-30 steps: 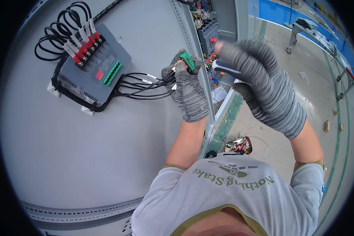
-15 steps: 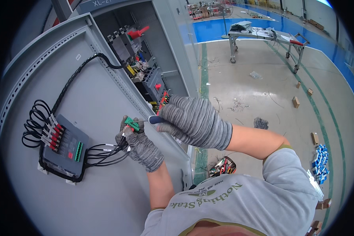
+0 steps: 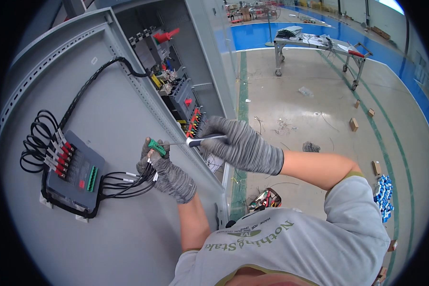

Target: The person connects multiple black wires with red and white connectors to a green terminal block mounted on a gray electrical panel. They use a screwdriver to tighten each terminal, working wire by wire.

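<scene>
Left grip (image 3: 164, 167) clenched on green connector (image 3: 157, 148), right grip (image 3: 233, 143) on screwdriver (image 3: 200, 140), beside open cabinet (image 3: 209, 57) of breakers.

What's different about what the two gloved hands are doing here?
The left hand pinches a small green connector with black wires trailing from it; the right hand grips a screwdriver by its handle. The left hand lies against the grey cabinet door, fingers upward; the right hand reaches across sideways, aiming the screwdriver's tip at the connector. Both wear grey knit gloves.
</scene>
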Tool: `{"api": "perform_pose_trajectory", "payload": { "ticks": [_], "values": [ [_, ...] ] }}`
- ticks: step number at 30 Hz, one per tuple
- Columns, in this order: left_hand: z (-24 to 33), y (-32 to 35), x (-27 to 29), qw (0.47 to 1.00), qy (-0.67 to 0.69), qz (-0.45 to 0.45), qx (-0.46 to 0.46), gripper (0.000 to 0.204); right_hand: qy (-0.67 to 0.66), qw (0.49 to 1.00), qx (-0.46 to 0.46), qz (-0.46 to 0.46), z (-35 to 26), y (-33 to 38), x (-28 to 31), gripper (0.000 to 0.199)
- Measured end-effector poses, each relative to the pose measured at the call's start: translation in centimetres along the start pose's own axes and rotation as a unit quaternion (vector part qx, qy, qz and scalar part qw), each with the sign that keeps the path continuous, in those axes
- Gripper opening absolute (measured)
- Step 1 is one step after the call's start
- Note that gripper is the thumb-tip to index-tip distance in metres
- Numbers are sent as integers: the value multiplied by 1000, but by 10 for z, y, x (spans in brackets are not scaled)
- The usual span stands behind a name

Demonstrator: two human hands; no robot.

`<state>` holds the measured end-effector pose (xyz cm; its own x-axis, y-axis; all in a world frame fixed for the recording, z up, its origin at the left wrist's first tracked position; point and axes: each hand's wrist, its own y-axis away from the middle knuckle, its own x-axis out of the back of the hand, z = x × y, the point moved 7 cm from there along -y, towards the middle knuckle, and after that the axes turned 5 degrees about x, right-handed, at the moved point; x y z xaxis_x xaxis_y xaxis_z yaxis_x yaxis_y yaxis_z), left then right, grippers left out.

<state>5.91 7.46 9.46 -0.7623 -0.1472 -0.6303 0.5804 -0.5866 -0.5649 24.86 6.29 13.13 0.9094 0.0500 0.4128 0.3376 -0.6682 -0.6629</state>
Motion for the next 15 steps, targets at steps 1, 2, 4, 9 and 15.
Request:
{"api": "perform_pose_trajectory", "payload": {
  "ticks": [1,2,4,9,15],
  "values": [
    [7,2,-8,1000,-6,8,-18,29,-116,991,-45,45,22,5,-1,28],
    [-1,-4,1,1000,-14,-20,-10,25,-105,992,-30,62,15,10,-3,30],
    [-4,-1,1,999,-31,-13,-19,22,-51,997,-55,-4,-13,3,5,31],
    [-6,-7,6,998,55,-29,13,16,406,874,231,-134,-76,-8,-2,43],
    [-5,-7,6,998,53,-22,-1,17,563,736,319,-200,-86,-9,-18,48]
  ]
}}
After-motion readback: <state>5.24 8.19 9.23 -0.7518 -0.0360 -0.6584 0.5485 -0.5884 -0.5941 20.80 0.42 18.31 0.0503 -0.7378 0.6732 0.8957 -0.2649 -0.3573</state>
